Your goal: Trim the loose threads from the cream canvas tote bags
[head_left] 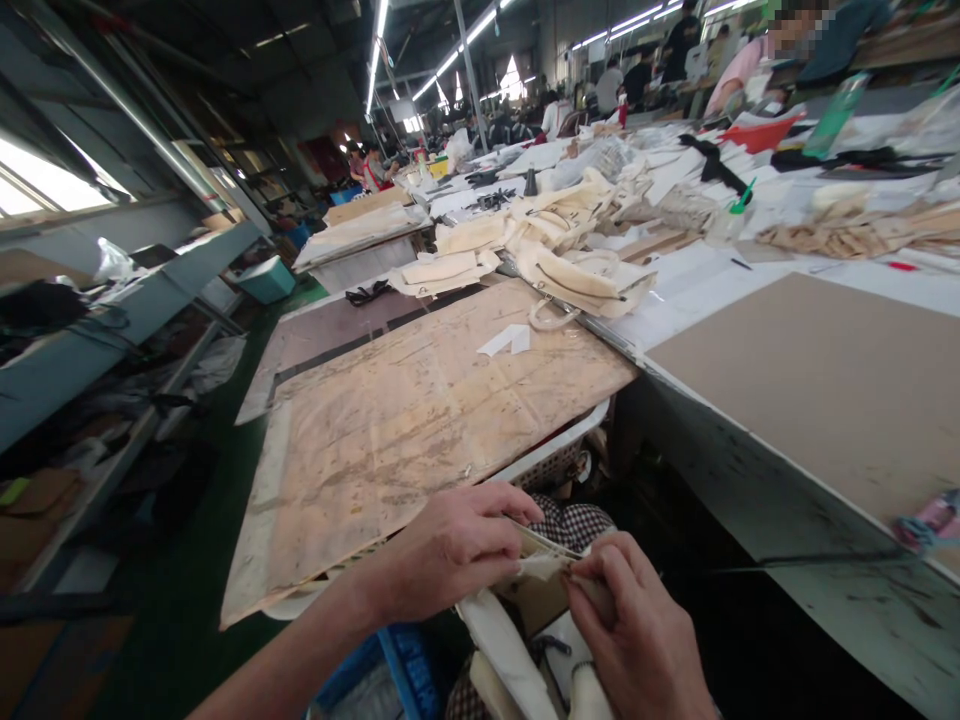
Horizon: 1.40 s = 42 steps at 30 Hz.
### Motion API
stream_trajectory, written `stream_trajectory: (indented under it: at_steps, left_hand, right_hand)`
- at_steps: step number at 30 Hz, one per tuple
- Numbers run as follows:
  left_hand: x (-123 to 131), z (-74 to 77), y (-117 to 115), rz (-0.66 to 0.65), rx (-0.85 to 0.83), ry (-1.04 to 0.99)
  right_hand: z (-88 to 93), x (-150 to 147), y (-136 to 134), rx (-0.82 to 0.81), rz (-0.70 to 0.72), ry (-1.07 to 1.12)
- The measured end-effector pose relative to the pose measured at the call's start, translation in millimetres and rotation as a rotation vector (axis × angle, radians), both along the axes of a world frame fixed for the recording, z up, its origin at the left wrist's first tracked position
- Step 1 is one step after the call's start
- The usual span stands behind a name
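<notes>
At six o'clock, closest to the camera, the left hand (450,550) and the right hand (637,635) meet over a cream fabric piece (541,566). Each hand pinches one end between thumb and fingertips, both grips closed on it. Holding it from two sides seems meant to keep its thin edge taut and turned up toward the eyes. The piece hangs in the air just in front of the bench edge, above a bundle of cream strips (502,640) and black-and-white checked fabric (581,520). At seven o'clock sits a blue crate (409,665); what is in it is too dim to tell. Just past the hands at twelve o'clock, a white perforated basket (559,452) peeks from under the stained work board (405,430), its contents hidden by the board. A folded white paper scrap (508,340) lies on the board's far part. At one o'clock cream handbags (577,280) are heaped together within reach, and at three o'clock a brown cardboard sheet (817,380) covers the neighbouring table. Far off at ten o'clock stands a teal bin (266,280), and at one o'clock a person in pink (739,65) works.
</notes>
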<state>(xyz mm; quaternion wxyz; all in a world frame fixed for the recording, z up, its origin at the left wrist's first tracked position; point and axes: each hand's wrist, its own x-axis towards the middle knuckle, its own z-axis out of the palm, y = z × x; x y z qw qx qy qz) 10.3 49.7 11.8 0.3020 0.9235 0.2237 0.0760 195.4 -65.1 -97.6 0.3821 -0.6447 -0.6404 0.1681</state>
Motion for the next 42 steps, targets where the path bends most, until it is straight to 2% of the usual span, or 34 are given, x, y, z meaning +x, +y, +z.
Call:
stream_trajectory:
  at_steps: [3, 9, 15, 19, 25, 32, 34, 38, 42]
  left_hand:
    - [0.0, 2.3, -0.1, -0.017, -0.014, -0.005]
    - [1.8, -2.4, -2.2, 0.074, 0.045, -0.015]
    - [5.0, -8.1, -3.9, 0.167, 0.039, -0.003]
    - [6.5, -7.0, -3.3, 0.203, -0.005, 0.008]
    - [4.4, -4.7, -3.0, 0.248, -0.046, 0.001]
    - [4.8, -3.6, -4.5, 0.303, -0.047, 0.020]
    - [6.5, -4.0, -5.2, 0.297, -0.039, 0.039]
    - [10.5, -2.4, -7.1, 0.294, -0.029, 0.086]
    - [7.8, 6.3, -9.6, 0.418, -0.088, 0.156]
  right_hand:
    - [0.3, -0.3, 0.3, -0.052, -0.033, 0.006]
    - [-2.3, 5.9, 1.8, 0.073, 0.134, -0.034]
    - [6.0, 5.1, 8.6, 0.059, 0.094, 0.005]
    - [16.4, 4.8, 15.1, -0.009, 0.140, 0.031]
    - [21.2, 2.5, 19.6, -0.285, 0.201, 0.178]
    - [23.6, 1.2, 19.4, -0.236, 0.213, 0.316]
    - [27.1, 2.2, 21.3, -0.251, 0.237, 0.273]
    - [33.0, 0.8, 31.3, -0.202, 0.383, 0.132]
    - [28.5, -4.3, 42.9, -0.067, 0.441, -0.058]
